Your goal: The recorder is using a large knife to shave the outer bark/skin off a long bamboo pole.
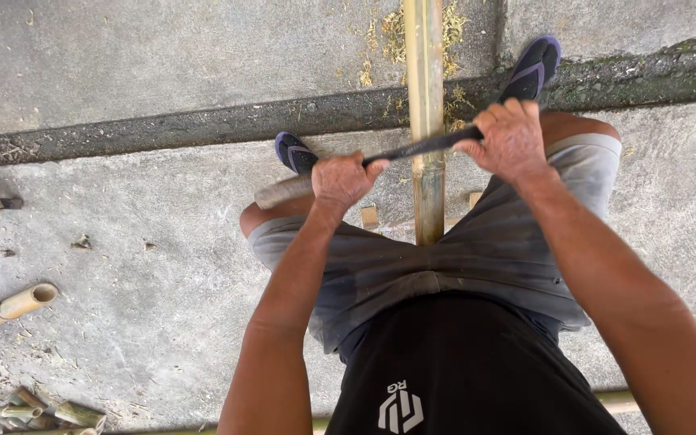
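A long yellow-green bamboo pole [426, 97] runs straight away from me, between my legs, over the concrete ground. Across it lies a dark flat blade [420, 148] with a pale wooden handle. My left hand [342, 179] is closed around the handle end, left of the pole. My right hand [509, 138] grips the blade's far end, right of the pole. Both hands press the blade against the pole at about the same height. Yellow shavings [383, 40] lie around the pole further up.
Cut bamboo pieces [10, 308] lie at the left, with several short sections [30, 409] in the lower left corner. A dark groove [163, 127] crosses the concrete. My feet in dark sandals [533, 66] straddle the pole. A small wood block [370, 216] sits by my knee.
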